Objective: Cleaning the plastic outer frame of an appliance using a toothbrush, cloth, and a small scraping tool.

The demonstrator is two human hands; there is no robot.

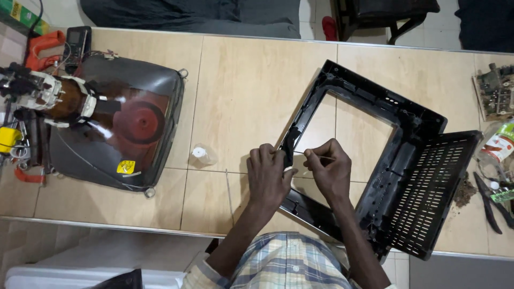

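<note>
Television frame (375, 160): black, flat on worktop (241, 96), long axis diagonal.
Left hand (267, 174): fingers clamped on frame's left edge.
Right hand (329, 171): just beside, fingers pinching thin rod (316, 156) pointing left.

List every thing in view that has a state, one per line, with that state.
Left hand: closed on the frame's edge.
Right hand: pinching a thin stick.
Black plastic frame: emptied, lying flat.
Picture tube: removed, face down.
Small bottle: lying on its side.
Pliers: lying flat.
</note>
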